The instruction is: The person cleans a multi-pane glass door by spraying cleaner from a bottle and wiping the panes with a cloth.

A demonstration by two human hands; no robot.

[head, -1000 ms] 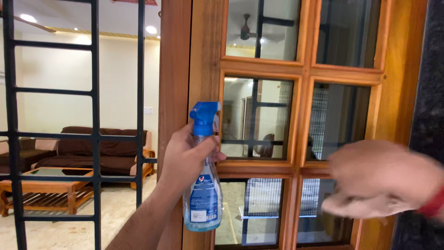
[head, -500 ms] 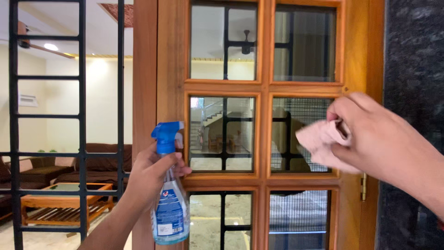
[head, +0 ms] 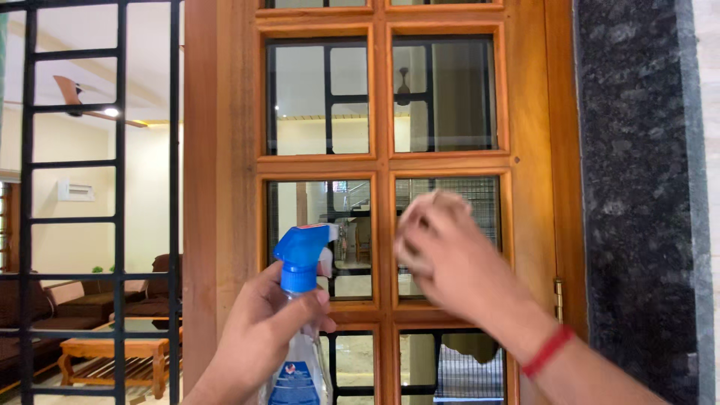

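I am looking at a wooden window shutter that is filling the middle of the view, its frame dividing it into small glass panes that are reflecting a room and dark bars. A dark speckled stone pillar is standing just to the right of it, and a black metal grille is running down the left side, with a lit room showing through it. In that room a brown sofa is sitting against the far wall, a low wooden coffee table is standing in front of it, and a ceiling fan is hanging above. My right hand is raised in front of the middle right pane, blurred, with its fingers curled in; I cannot tell whether it is holding anything, since only a pale smear is showing at the fingertips. A red band is circling that wrist. My left hand is wrapping closed around the neck of a clear spray bottle, holding it upright low in the view in front of the shutter's left stile, the forefinger lying across the front below the blue trigger head, whose nozzle is pointing right towards the glass. A small brass hinge is showing on the shutter's right edge.
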